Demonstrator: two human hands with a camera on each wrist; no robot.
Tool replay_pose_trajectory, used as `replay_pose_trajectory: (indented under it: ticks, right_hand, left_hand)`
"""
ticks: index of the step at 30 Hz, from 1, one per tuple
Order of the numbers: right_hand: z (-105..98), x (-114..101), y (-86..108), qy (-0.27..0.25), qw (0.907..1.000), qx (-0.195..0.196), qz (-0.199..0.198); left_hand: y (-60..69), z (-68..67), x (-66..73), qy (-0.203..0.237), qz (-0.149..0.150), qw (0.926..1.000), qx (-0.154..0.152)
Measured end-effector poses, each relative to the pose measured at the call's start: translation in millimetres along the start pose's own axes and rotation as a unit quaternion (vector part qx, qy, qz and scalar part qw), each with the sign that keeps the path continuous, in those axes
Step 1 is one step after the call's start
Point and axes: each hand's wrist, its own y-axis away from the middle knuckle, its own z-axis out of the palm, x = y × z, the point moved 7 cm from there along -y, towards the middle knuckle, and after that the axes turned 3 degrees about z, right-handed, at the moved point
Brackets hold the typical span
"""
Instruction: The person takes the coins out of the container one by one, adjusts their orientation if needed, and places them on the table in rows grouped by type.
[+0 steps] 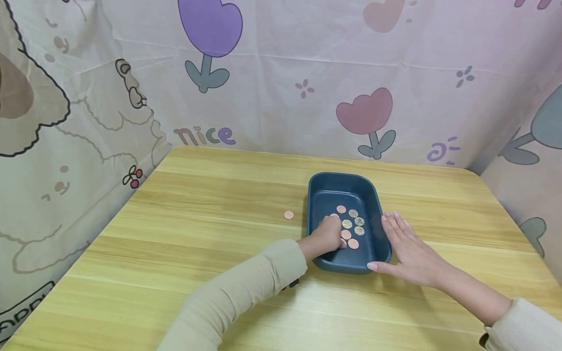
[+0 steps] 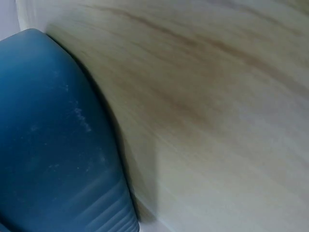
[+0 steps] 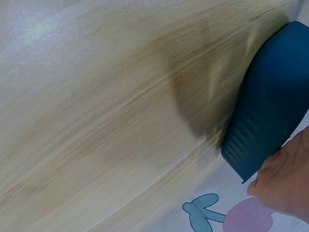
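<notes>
blue tray; cloth reads "nice"

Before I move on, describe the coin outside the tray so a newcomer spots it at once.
On the wooden table, find the dark blue tray. In the head view, the coin lies left of it, round and pinkish. Unlike the other visible coins, it sits outside the tray.

Shows dark blue on the tray, copper-pink and gold on the coins, streaky yellow on the bench, beige on the sleeves, pastel tulips on the pale cloth.
</notes>
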Motion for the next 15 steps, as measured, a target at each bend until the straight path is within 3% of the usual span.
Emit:
replay_pose_trajectory:
  ticks: [9, 15]
  right_hand:
    - [0.1, 0.3, -0.2, -0.002, 1.0, 0.0, -0.001]
    - [0.1, 0.4, -0.1, -0.002, 1.0, -0.001, -0.001]
  left_hand:
    - [3.5, 1.6, 2.5, -0.017, -0.017, 0.9997, -0.008]
    - [2.5, 4.8, 4.1, -0.032, -0.001, 0.9994, -0.017]
